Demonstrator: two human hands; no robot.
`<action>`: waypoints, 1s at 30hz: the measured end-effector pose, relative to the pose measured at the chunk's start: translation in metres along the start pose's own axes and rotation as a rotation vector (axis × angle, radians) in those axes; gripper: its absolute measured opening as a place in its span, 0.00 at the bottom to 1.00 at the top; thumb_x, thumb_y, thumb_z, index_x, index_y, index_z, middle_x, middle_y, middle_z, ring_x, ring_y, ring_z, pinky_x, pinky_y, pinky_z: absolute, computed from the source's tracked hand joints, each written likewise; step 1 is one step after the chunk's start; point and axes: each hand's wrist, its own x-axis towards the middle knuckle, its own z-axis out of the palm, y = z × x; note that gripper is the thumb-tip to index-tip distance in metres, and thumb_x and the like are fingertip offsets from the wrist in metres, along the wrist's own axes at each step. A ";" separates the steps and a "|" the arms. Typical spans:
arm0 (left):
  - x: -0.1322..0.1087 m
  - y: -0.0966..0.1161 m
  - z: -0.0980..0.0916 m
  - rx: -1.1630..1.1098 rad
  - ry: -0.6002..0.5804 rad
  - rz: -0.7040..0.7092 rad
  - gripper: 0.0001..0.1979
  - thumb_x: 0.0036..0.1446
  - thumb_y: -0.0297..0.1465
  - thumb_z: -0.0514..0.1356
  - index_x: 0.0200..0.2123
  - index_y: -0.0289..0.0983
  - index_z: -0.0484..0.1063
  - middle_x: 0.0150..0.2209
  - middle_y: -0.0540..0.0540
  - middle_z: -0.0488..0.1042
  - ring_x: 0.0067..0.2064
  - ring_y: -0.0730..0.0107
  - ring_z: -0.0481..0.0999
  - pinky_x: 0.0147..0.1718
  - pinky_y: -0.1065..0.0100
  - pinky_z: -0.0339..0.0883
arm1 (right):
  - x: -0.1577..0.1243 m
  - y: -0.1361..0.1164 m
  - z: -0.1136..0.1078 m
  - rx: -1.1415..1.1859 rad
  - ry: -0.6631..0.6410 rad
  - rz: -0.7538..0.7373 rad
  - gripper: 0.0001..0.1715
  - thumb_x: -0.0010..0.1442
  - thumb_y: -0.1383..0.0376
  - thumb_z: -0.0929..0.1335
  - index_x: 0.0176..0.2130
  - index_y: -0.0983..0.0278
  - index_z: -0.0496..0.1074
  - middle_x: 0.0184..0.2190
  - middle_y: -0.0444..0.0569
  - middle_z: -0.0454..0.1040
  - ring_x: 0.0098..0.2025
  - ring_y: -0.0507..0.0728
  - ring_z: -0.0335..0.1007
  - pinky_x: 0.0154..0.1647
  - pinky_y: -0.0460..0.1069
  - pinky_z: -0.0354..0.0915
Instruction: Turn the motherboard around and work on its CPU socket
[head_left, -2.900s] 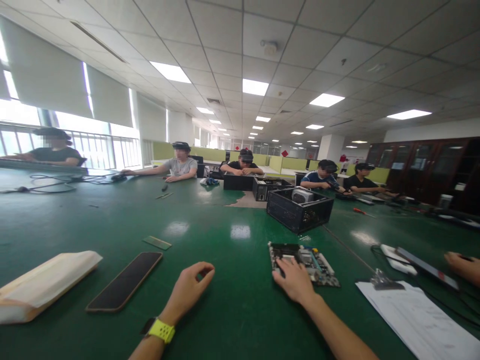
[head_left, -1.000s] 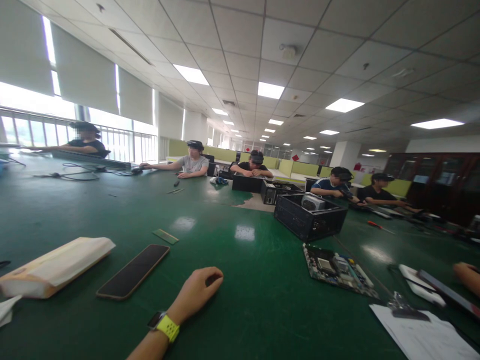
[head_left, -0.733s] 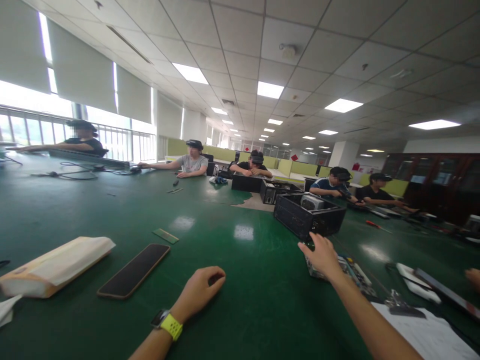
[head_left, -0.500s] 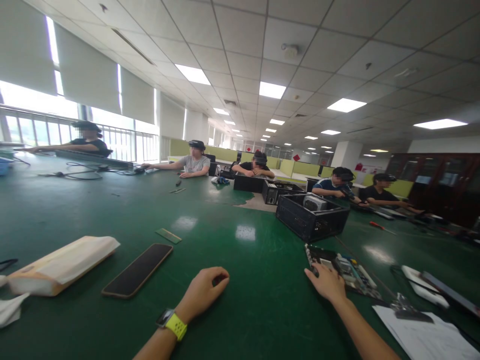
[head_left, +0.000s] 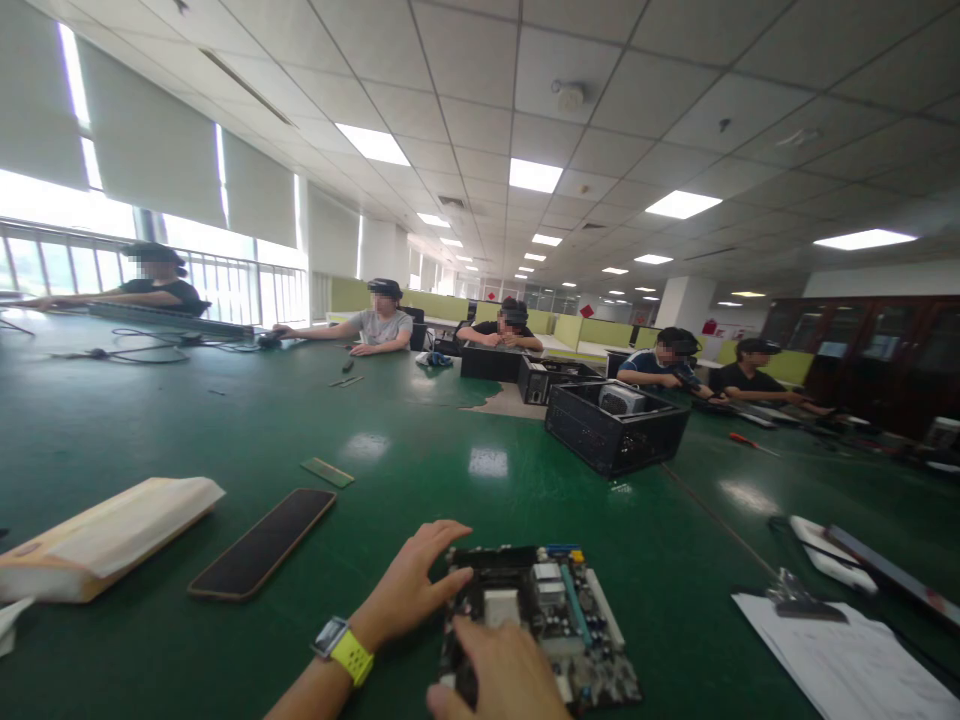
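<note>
A computer motherboard (head_left: 559, 645) lies in front of me, with a pale socket area, white and teal slots and a metal heatsink. My left hand (head_left: 412, 580), with a yellow-strapped watch (head_left: 349, 650) on its wrist, is at the board's far left corner. Its thumb and fingers are apart around that corner. Across the board's near left part reaches my right hand (head_left: 510, 675), gripping near the left edge. Part of the board is hidden under it.
A phone (head_left: 262, 545), a tissue pack (head_left: 112, 535) and a green memory stick (head_left: 328, 472) lie left. Beyond stands an open black computer case (head_left: 615, 430). A clipboard with papers (head_left: 847, 650) and a white device (head_left: 829, 555) are right. Several people sit around the table.
My right hand has brought the motherboard from the right to the middle in front of me. My left hand has opened its fingers and met the board's corner.
</note>
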 end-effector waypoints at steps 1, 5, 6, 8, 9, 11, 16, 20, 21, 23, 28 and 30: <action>-0.001 -0.002 0.000 0.019 -0.032 0.025 0.26 0.54 0.43 0.58 0.56 0.44 0.64 0.56 0.43 0.67 0.56 0.56 0.64 0.56 0.56 0.57 | 0.001 -0.013 0.001 0.079 -0.052 -0.071 0.24 0.50 0.50 0.68 0.43 0.59 0.74 0.34 0.51 0.77 0.38 0.62 0.71 0.41 0.52 0.63; -0.005 -0.011 0.000 0.089 -0.084 0.034 0.32 0.49 0.38 0.63 0.58 0.46 0.60 0.58 0.43 0.64 0.58 0.53 0.61 0.58 0.54 0.52 | 0.029 -0.015 -0.023 0.311 -0.039 -0.210 0.18 0.58 0.55 0.62 0.41 0.60 0.75 0.35 0.45 0.77 0.38 0.56 0.71 0.40 0.46 0.63; -0.005 -0.012 0.000 0.094 -0.083 0.024 0.32 0.48 0.37 0.63 0.58 0.45 0.61 0.57 0.43 0.65 0.58 0.54 0.61 0.57 0.55 0.53 | 0.040 -0.005 -0.030 0.294 0.047 -0.171 0.19 0.58 0.56 0.62 0.42 0.61 0.75 0.38 0.46 0.77 0.42 0.56 0.71 0.44 0.47 0.62; -0.006 -0.012 0.001 0.100 -0.083 -0.009 0.32 0.48 0.36 0.63 0.57 0.43 0.61 0.54 0.43 0.68 0.55 0.55 0.64 0.55 0.56 0.56 | 0.058 0.024 -0.039 0.189 0.204 -0.071 0.22 0.56 0.57 0.64 0.46 0.64 0.73 0.46 0.50 0.74 0.50 0.58 0.67 0.53 0.49 0.58; -0.005 -0.011 0.001 0.102 -0.088 -0.027 0.32 0.47 0.37 0.64 0.57 0.43 0.62 0.53 0.42 0.69 0.53 0.55 0.65 0.53 0.56 0.57 | 0.065 0.039 -0.040 0.146 0.231 -0.030 0.23 0.56 0.57 0.64 0.47 0.65 0.72 0.49 0.52 0.72 0.53 0.59 0.64 0.55 0.50 0.56; -0.004 -0.008 0.002 0.102 -0.097 -0.044 0.29 0.48 0.37 0.63 0.54 0.42 0.65 0.49 0.43 0.71 0.51 0.56 0.67 0.51 0.58 0.59 | 0.073 0.065 -0.037 0.120 0.206 0.020 0.25 0.55 0.56 0.64 0.48 0.66 0.72 0.49 0.53 0.72 0.53 0.60 0.64 0.55 0.51 0.56; -0.002 -0.003 0.000 0.084 -0.077 -0.062 0.20 0.48 0.37 0.62 0.47 0.41 0.71 0.43 0.44 0.73 0.46 0.59 0.69 0.46 0.62 0.61 | 0.066 0.082 -0.018 0.111 0.131 0.004 0.19 0.54 0.56 0.65 0.43 0.63 0.75 0.43 0.49 0.75 0.48 0.58 0.67 0.51 0.49 0.58; -0.003 -0.005 -0.003 0.045 -0.058 -0.095 0.14 0.51 0.36 0.59 0.41 0.39 0.73 0.39 0.46 0.74 0.43 0.61 0.70 0.44 0.64 0.63 | 0.063 0.080 -0.014 0.084 0.171 0.008 0.14 0.53 0.62 0.64 0.37 0.61 0.76 0.38 0.47 0.76 0.45 0.57 0.67 0.48 0.49 0.58; -0.003 -0.006 -0.004 0.041 -0.051 -0.107 0.13 0.51 0.35 0.58 0.40 0.39 0.73 0.39 0.46 0.75 0.43 0.61 0.70 0.44 0.64 0.63 | 0.063 0.080 -0.013 0.082 0.183 0.013 0.14 0.53 0.63 0.64 0.37 0.61 0.76 0.37 0.47 0.76 0.44 0.57 0.67 0.48 0.48 0.58; -0.002 -0.007 -0.005 0.042 -0.046 -0.135 0.11 0.51 0.31 0.56 0.38 0.39 0.74 0.37 0.47 0.75 0.42 0.63 0.71 0.44 0.65 0.63 | 0.063 0.083 -0.012 0.083 0.195 0.017 0.14 0.53 0.65 0.63 0.36 0.60 0.76 0.36 0.46 0.76 0.43 0.57 0.67 0.47 0.48 0.58; -0.001 -0.008 -0.006 0.073 -0.036 -0.155 0.09 0.50 0.27 0.54 0.33 0.38 0.73 0.34 0.47 0.74 0.40 0.64 0.71 0.42 0.66 0.63 | 0.060 0.087 -0.010 0.104 0.215 -0.004 0.15 0.54 0.65 0.62 0.37 0.58 0.77 0.36 0.45 0.76 0.42 0.56 0.67 0.47 0.48 0.57; -0.001 -0.008 -0.006 0.077 -0.035 -0.150 0.09 0.49 0.27 0.54 0.33 0.38 0.73 0.34 0.47 0.74 0.40 0.64 0.71 0.42 0.66 0.63 | 0.059 0.086 -0.009 0.117 0.225 -0.012 0.15 0.55 0.64 0.62 0.36 0.58 0.77 0.36 0.45 0.76 0.42 0.56 0.67 0.47 0.48 0.57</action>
